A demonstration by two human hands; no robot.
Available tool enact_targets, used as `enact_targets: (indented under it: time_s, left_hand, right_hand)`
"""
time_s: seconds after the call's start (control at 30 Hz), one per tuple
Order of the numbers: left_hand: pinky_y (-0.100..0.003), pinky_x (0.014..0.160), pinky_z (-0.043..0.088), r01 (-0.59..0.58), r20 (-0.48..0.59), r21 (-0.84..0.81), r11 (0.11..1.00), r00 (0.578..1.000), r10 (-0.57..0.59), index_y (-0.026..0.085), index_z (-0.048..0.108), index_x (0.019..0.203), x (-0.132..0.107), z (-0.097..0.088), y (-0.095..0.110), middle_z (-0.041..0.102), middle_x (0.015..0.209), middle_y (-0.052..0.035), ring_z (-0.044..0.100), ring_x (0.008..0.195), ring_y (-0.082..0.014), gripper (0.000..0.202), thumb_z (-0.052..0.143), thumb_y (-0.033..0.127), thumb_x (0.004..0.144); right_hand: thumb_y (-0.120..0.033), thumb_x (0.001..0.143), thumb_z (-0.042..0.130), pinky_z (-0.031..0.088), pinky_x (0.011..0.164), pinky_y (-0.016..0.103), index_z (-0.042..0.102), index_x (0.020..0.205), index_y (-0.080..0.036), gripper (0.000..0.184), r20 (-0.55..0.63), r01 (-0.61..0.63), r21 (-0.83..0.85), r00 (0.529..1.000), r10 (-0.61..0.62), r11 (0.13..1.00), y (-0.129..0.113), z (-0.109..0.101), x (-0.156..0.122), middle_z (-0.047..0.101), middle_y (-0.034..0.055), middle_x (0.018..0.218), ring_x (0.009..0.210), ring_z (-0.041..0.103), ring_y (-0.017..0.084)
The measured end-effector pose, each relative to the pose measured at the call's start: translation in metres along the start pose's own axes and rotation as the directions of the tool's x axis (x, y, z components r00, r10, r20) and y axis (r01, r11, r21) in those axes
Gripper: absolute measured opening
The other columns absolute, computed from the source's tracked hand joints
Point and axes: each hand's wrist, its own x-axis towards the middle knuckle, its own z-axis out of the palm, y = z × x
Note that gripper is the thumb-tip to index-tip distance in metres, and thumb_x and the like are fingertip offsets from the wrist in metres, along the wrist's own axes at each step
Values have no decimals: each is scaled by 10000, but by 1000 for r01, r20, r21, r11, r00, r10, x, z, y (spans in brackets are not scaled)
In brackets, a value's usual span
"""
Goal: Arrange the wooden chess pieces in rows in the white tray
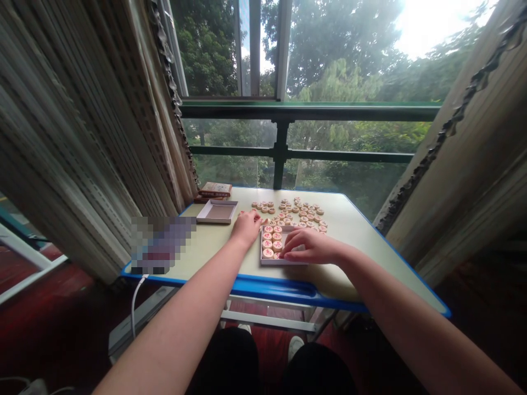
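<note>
My right hand (308,247) lies over the shallow box (284,263) near the front edge of the tabletop (214,249). Its fingers curl down onto the round wooden discs (270,241) inside; I cannot tell whether they pinch one. My left hand (247,226) rests flat at the box's far left corner, fingers together, holding nothing. Beyond lie loose discs (302,211).
</note>
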Motion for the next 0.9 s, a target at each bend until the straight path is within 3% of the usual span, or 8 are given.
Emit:
enact_targets:
  time_s: [0.13, 0.3, 0.4, 0.6, 0.77, 0.9]
  left_hand:
    - [-324, 855, 456, -22, 13, 18, 1000, 1000, 21, 158, 674, 820, 0, -1, 2, 681, 892, -90, 591, 920, -214, 166, 516, 208, 810]
    - [-345, 870, 448, 7, 21, 47, 999, 1000, -8, 135, 658, 888, 0, 1, 3, 681, 947, -120, 592, 940, -232, 194, 496, 219, 823]
    - [-344, 882, 442, 1, 38, 3, 1000, 999, -1, 157, 649, 961, 0, 2, 2, 682, 996, -109, 596, 965, -226, 217, 481, 207, 833]
    - [-336, 830, 464, 35, -11, -111, 993, 999, -36, 182, 658, 863, 1, 2, -1, 695, 919, -74, 615, 899, -216, 127, 573, 200, 771]
    - [-322, 804, 477, 52, -146, -332, 942, 984, -105, 174, 647, 847, 5, 0, -3, 690, 903, -63, 625, 860, -193, 144, 597, 123, 722]
    - [-313, 790, 496, 37, -145, -675, 737, 972, -182, 132, 639, 878, 3, -5, 6, 687, 878, -81, 643, 803, -166, 162, 613, 139, 718]
  right_hand:
    - [-425, 859, 508, 431, 741, 307, 731, 744, -148, 374, -40, 5, -25, 999, -6, 1000, -1, 4, 1, 686, 72, 754, 722, 563, 149]
    - [-417, 853, 518, 433, 721, 298, 726, 740, -148, 358, -34, -6, -29, 999, 5, 1000, 1, 6, 1, 685, 70, 773, 721, 558, 145]
    - [-418, 847, 524, 434, 709, 295, 725, 730, -147, 357, -22, -21, -21, 1000, 21, 1000, 2, 5, 2, 677, 68, 748, 723, 554, 149]
    - [-381, 842, 540, 422, 642, 266, 727, 777, -146, 307, -48, -50, 5, 998, 51, 999, 1, 2, 2, 649, 58, 729, 689, 555, 142]
    - [-339, 839, 542, 409, 609, 256, 708, 693, -145, 295, -114, -54, -17, 992, 51, 998, 3, 0, 1, 619, 44, 671, 634, 533, 127]
    - [-333, 845, 526, 416, 590, 251, 688, 679, -148, 296, -266, -80, -16, 961, 73, 997, 7, 1, 1, 610, 41, 676, 618, 525, 119]
